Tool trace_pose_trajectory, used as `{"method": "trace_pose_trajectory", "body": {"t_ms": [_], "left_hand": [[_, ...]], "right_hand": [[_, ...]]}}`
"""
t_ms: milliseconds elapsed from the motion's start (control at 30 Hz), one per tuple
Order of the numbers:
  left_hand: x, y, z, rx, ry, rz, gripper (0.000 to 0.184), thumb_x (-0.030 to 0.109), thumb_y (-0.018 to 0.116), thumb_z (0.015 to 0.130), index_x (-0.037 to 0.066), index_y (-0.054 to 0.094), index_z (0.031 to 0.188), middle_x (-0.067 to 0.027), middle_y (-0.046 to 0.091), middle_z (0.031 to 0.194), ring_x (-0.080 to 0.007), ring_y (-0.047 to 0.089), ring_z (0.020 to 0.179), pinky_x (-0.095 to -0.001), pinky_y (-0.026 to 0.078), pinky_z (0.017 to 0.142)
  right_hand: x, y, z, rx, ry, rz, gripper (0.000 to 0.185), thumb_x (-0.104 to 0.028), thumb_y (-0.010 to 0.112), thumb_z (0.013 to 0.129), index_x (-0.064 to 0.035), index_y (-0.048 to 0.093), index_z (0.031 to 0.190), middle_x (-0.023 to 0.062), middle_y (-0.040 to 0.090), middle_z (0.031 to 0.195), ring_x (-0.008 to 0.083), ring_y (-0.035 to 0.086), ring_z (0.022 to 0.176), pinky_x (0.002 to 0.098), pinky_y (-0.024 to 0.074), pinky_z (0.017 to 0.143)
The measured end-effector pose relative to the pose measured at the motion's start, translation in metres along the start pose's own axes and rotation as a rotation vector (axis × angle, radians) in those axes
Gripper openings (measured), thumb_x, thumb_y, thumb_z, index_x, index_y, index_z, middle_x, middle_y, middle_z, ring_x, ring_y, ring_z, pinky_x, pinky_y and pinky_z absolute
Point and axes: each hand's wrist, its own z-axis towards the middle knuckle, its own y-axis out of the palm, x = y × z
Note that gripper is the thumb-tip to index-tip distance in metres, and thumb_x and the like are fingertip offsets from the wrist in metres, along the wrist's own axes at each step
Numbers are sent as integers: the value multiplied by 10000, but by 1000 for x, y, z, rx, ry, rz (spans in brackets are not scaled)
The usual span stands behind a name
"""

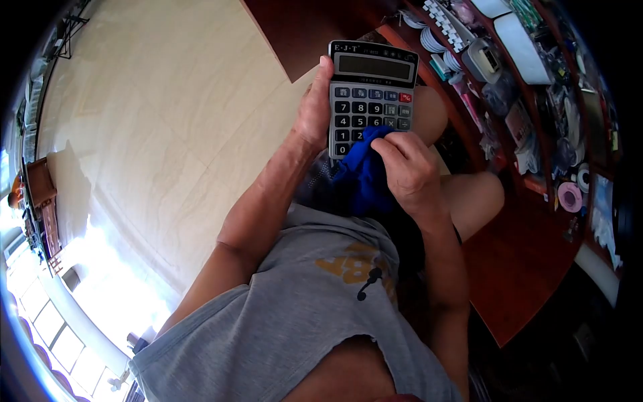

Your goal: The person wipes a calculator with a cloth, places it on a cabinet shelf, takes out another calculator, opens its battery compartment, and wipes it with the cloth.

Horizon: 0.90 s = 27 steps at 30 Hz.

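A grey calculator (360, 114) with a dark blank display and black keys faces up in front of my lap. My left hand (315, 107) grips its left edge, the thumb along the side and the other fingers hidden behind it. In my right hand (410, 167) a blue cloth (365, 174) is pinched between thumb and fingers. The cloth's upper end lies against the lower keys and covers some of them. Its lower part hangs down over my lap.
On the right, shelves (495, 87) hold many small items, among them a pink roll (570, 197) and white plates (433, 40). A dark red wooden surface (516, 268) lies below them. Pale floor (181, 87) spreads to the left, with bright windows (53, 328) at the lower left.
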Motion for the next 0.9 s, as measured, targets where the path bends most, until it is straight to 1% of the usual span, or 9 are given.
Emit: {"method": "trace_pose_trajectory", "body": {"t_ms": [133, 200, 267, 333, 367, 533, 667, 767, 900], "left_hand": [[0, -7, -2, 63, 79, 167, 771, 652, 313, 1043, -7, 576, 1344, -171, 709, 1158, -236, 724, 978, -342, 610, 846], [5, -13, -2, 80, 49, 270, 838, 694, 245, 1029, 1, 519, 1413, -191, 668, 1250, -270, 691, 1083, -367, 592, 905], [8, -11, -4, 79, 59, 185, 823, 688, 290, 1027, -9, 550, 1377, -190, 684, 1221, -263, 709, 1039, -373, 601, 888], [7, -8, -5, 76, 20, 23, 904, 742, 241, 1000, -12, 504, 1426, -219, 646, 1293, -307, 682, 1119, -414, 587, 941], [6, -14, -2, 71, 37, 31, 967, 786, 213, 972, -8, 466, 1462, -239, 617, 1336, -339, 659, 1166, -448, 578, 964], [11, -15, -1, 26, 98, 8, 961, 789, 231, 968, -1, 470, 1459, -227, 634, 1311, -337, 666, 1151, -449, 588, 944], [14, -7, -5, 58, 79, 48, 914, 760, 265, 984, 2, 488, 1444, -217, 618, 1339, -326, 651, 1168, -451, 560, 984], [8, -10, -6, 105, 129, 85, 900, 750, 248, 993, 7, 499, 1436, -217, 619, 1338, -320, 645, 1175, -443, 551, 996], [8, -7, -4, 199, 223, 6, 886, 747, 247, 996, 17, 509, 1425, -202, 633, 1315, -317, 653, 1156, -439, 562, 974]], "right_hand": [[0, -3, -5, 14, 53, -52, 222, 36, 644, 780, -17, 687, 992, 106, 622, 908, 290, 647, 840, 388, 543, 712], [4, -6, -9, 22, 97, -35, 212, 50, 651, 787, -14, 689, 985, 113, 625, 902, 300, 652, 846, 392, 543, 717], [6, -8, -11, 33, 137, -17, 202, 64, 657, 794, -10, 691, 978, 120, 627, 896, 310, 656, 853, 397, 542, 721], [8, -13, -15, 38, 210, 71, 165, 64, 676, 834, -9, 691, 982, 133, 640, 889, 324, 665, 836, 396, 540, 727], [5, -13, -17, 39, 209, 71, 165, 64, 676, 834, -9, 691, 982, 133, 640, 889, 324, 665, 836, 396, 540, 727], [-7, 3, -26, 172, 379, 249, 140, 24, 686, 886, -15, 680, 1020, 153, 671, 909, 339, 679, 813, 386, 538, 709], [-15, 17, -11, 217, 381, 160, 152, 16, 681, 885, -14, 678, 1034, 147, 661, 899, 334, 677, 808, 382, 537, 678], [-15, 27, -12, 169, 217, -173, 176, 16, 641, 885, -14, 671, 1057, 125, 617, 850, 318, 659, 737, 396, 527, 617], [-20, 27, -27, 100, 315, -60, 177, 17, 644, 886, -25, 676, 1055, 132, 635, 846, 332, 660, 735, 394, 531, 634]]}}
